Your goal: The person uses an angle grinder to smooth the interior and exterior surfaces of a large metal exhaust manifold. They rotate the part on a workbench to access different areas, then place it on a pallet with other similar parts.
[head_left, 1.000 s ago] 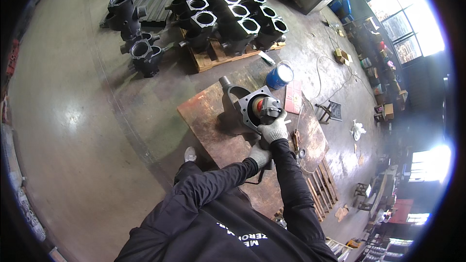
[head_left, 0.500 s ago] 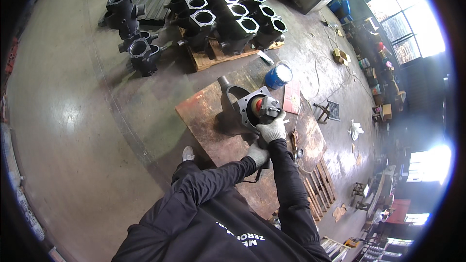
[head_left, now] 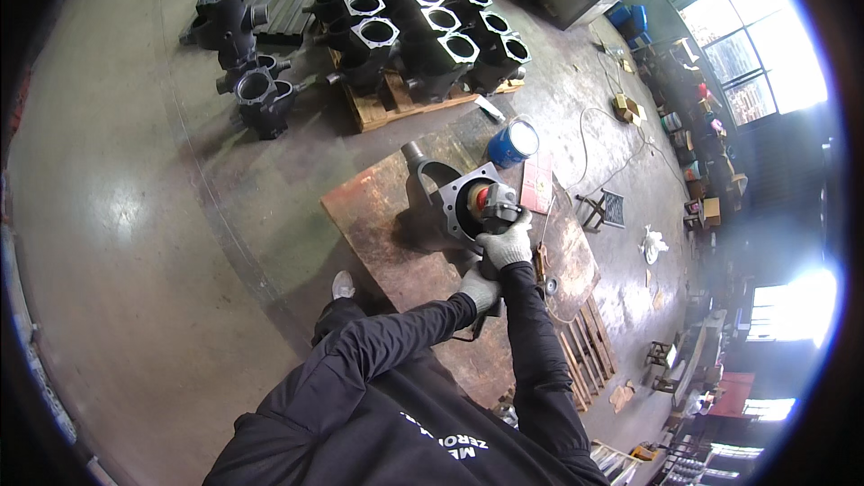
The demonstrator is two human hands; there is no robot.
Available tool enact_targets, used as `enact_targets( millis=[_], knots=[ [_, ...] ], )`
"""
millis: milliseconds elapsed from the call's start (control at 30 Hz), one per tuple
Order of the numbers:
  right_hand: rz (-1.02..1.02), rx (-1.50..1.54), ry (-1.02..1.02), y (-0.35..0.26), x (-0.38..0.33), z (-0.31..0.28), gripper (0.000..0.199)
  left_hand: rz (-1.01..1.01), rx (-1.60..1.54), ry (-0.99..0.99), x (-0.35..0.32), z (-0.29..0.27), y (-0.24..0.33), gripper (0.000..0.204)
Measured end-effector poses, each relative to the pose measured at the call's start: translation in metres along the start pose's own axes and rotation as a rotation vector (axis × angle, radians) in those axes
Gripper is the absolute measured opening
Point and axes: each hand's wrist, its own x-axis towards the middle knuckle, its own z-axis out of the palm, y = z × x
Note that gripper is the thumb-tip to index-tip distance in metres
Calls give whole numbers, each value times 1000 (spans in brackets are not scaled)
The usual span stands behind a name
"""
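Observation:
A handheld angle grinder (head_left: 500,205) with a reddish disc reaches into the round opening of a dark cast metal housing (head_left: 430,216). My right hand (head_left: 508,242), in a light knit glove, grips the grinder behind its head. Lower on the tool's body, my left hand (head_left: 480,287), gloved alike, is closed round it, with a cord hanging below. The housing lies on a worn metal-topped table (head_left: 360,202), its flanged face with bolt holes turned toward the grinder. The disc's contact with the inner wall is hidden.
Beside the housing stand a blue can (head_left: 513,143) and a flat red box (head_left: 537,182). A second tool (head_left: 542,263) lies at the table's right. Beyond, a wooden pallet (head_left: 378,110) carries several similar castings (head_left: 438,52). A small stool (head_left: 605,209) and a hose sit on the floor.
Both hands and the grinder stay at the housing's opening with hardly any shift. The whole view has moved slightly.

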Motion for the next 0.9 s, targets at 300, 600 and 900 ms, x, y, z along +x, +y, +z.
enact_targets(
  millis=[300, 600, 900],
  knots=[
    [-26, -59, 35, 7, 5, 4, 104, -44, 2, 107, -18, 3, 35, 43],
    [-58, 80, -4, 16, 2, 3, 103, -86, -95, 122, -17, 9, 17, 58],
    [-76, 96, -8, 20, 1, -1, 102, -95, 7, 101, -25, 11, 26, 56]
  ],
)
